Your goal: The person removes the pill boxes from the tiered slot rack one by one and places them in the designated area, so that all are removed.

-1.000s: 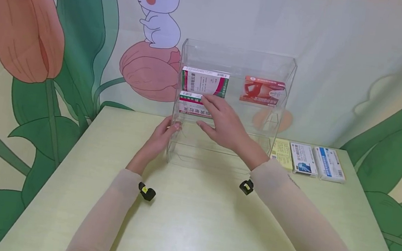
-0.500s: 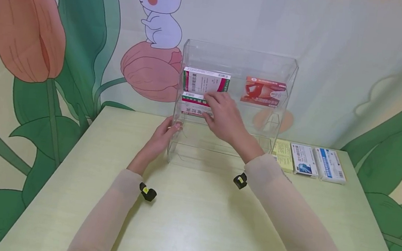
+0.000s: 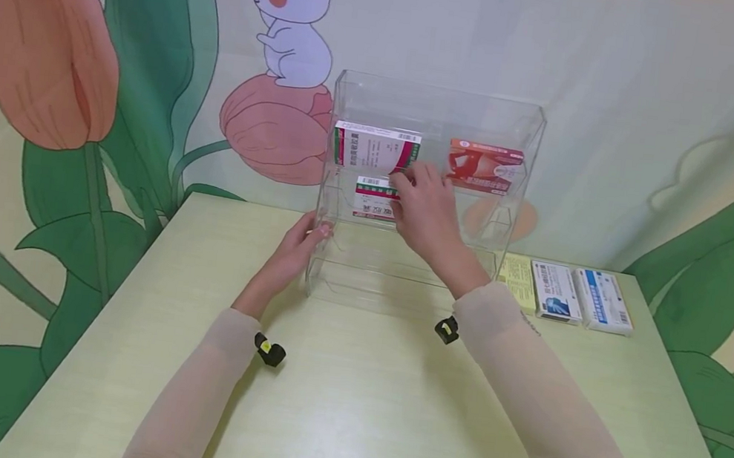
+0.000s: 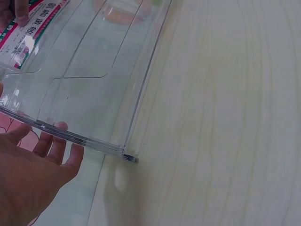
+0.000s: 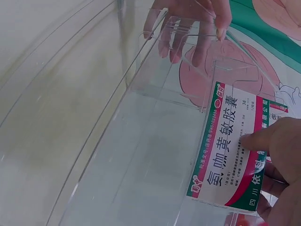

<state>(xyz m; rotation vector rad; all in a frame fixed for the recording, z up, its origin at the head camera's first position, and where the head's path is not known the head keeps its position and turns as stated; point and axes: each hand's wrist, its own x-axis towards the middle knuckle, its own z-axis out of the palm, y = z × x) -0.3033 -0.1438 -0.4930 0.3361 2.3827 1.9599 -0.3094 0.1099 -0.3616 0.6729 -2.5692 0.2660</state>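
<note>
A clear acrylic display rack [image 3: 435,117] with stepped tiers stands on the table. My left hand [image 3: 294,247] grips its left side edge, fingers on the outside and thumb at the front. On the second tier is a white medicine box [image 3: 373,201] with green and magenta bands, and my right hand [image 3: 432,213] pinches it at its right end. In the right wrist view the thumb [image 5: 256,141] lies on the printed front of that box, with the other fingers behind it. A matching medicine box [image 3: 375,149] stands in the tier above, at the left.
A red-orange medicine box [image 3: 484,168] occupies the top tier's right side. To the right of the rack, a yellow box [image 3: 517,282], a white box [image 3: 555,292] and a blue-and-white box [image 3: 603,302] lie on the table [image 3: 348,406]. A printed curtain hangs behind.
My right hand has closed on the second-tier medicine box and slid it to the right, away from the rack's left side. My left hand has stayed on the rack's edge.
</note>
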